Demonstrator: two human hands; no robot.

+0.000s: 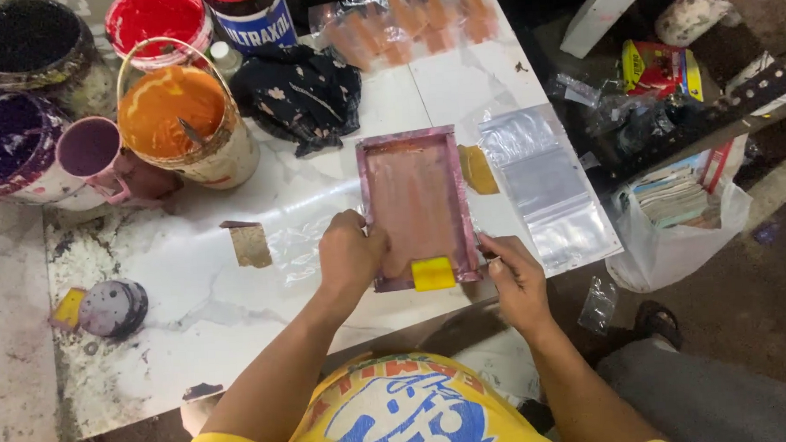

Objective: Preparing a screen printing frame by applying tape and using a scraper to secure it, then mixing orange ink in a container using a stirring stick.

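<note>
- Screen frame: pinkish-purple rectangle, lying flat on the white worktop, just right of centre. I read its long axis as running near to far, with the short ends facing me and the far edge.
- Yellow squeegee: small block, resting on the near end of the frame, between my two hands.
- Left hand: fingers curled over the frame's near-left edge, gripping it.
- Right hand: at the frame's near-right corner, fingertips touching it; I cannot tell how firmly it is closed.
- Clear plastic bags: flat, just right of the frame.
- Orange bucket: orange paint inside, wire handle raised, far left of the frame.
- Red paint tub: at the far edge, red contents.
- Purple tub and pink mug: far left, purple-stained inside.
- Black tub: far-left corner, dark contents.
- Dark floral cloth: crumpled, beyond the frame.
- Surface: white marbled board, stained grey at the left.
- Surroundings: dark floor on the right, with a white bag of papers.
</note>
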